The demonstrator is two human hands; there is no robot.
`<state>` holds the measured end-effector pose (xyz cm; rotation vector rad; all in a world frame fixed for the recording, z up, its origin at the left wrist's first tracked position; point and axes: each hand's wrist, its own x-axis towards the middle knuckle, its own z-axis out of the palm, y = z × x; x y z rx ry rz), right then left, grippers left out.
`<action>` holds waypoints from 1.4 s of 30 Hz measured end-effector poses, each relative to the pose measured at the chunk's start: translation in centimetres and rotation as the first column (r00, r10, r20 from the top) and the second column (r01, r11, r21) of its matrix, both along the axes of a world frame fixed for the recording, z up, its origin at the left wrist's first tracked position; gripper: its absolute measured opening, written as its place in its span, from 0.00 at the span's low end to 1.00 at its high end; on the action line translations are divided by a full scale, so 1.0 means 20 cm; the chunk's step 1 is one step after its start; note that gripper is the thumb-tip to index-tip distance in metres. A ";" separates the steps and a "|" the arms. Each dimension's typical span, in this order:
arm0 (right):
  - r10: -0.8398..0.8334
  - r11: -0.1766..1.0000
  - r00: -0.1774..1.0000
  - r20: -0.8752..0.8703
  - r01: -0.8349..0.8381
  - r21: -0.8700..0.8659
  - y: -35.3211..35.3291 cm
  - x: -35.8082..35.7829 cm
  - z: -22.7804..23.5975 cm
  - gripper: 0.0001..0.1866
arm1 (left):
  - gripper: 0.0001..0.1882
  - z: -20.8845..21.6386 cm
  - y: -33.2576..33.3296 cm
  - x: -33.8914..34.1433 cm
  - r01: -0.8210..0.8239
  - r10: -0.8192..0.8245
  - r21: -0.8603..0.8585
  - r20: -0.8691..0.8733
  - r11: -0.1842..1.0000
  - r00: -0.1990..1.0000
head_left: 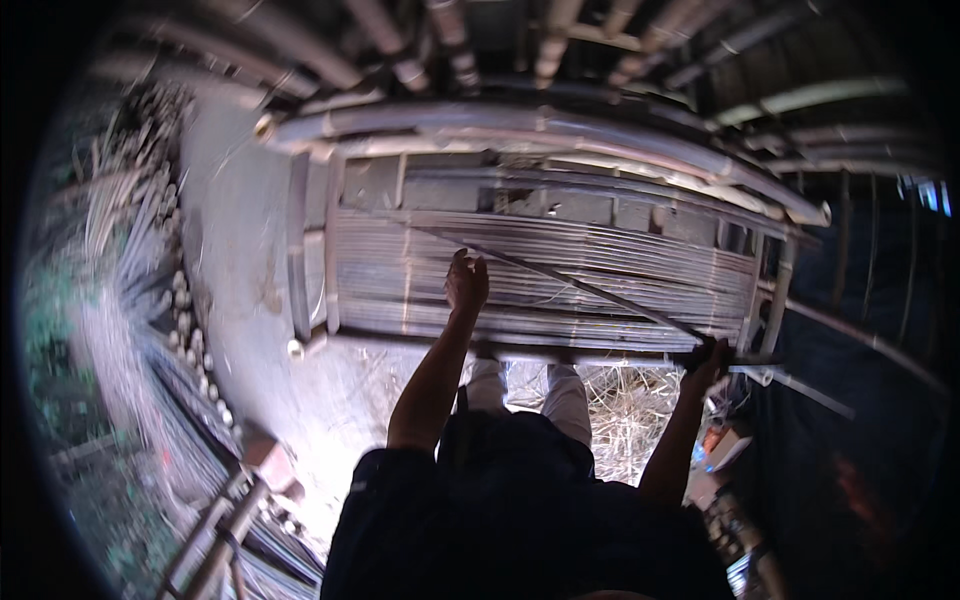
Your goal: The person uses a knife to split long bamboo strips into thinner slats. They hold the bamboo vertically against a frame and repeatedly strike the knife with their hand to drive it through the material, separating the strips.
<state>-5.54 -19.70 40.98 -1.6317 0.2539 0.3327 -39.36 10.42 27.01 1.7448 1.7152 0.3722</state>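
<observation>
A long, thin dark bamboo strip (600, 291) slants across a bamboo frame whose slats (520, 285) lie side by side. My right hand (708, 366) is closed around the strip's near right end, beside the front rail. My left hand (467, 283) is raised over the slats, just below the strip's far left part. Its fingers are slightly curled, with a gap between thumb and fingers. Whether its fingertips touch the strip cannot be made out. Deep shadow hides much of my right hand's fingers.
Thick bamboo poles (540, 125) run along the frame's far side. Bundled long strips (150, 330) and cut bamboo ends lie at the left. Straw-like shavings (630, 415) cover ground below the front rail (560, 354). Dark sheeting (850, 420) hangs at the right, with poles jutting toward it.
</observation>
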 end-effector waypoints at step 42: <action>-0.137 0.953 0.917 -0.374 0.020 -0.301 0.68 0.91 -1.72 0.21 | 0.27 -0.57 0.31 0.86 0.705 -0.783 -0.360 -0.144 0.610 0.605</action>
